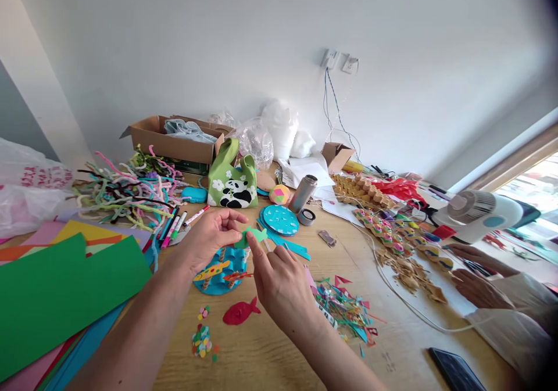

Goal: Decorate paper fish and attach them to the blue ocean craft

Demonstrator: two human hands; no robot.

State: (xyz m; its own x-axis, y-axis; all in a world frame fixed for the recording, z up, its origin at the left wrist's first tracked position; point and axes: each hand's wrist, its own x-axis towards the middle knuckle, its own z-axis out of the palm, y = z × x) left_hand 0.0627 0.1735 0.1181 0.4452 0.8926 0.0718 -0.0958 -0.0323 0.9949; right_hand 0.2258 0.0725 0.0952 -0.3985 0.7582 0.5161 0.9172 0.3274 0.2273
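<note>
Between my hands is a small green paper fish (249,237), held above a blue round craft base (217,286). My left hand (220,234) pinches the fish by its left end. The index finger of my right hand (276,275) lies against its face, with the other fingers curled and the thumb hidden. On the base, a yellow spotted paper fish (212,271) and an orange-red one (236,276) sit on striped posts. Below them, a red paper fish (241,311) lies on the table beside small colored paper dots (201,341).
Green paper sheets (74,292) lie left, pipe cleaners (131,187) behind. A panda bag (234,179), blue disc (279,221) and metal flask (303,194) stand beyond my hands. Paper scraps (344,307) and a phone (455,369) are right, near another person's hands (477,275).
</note>
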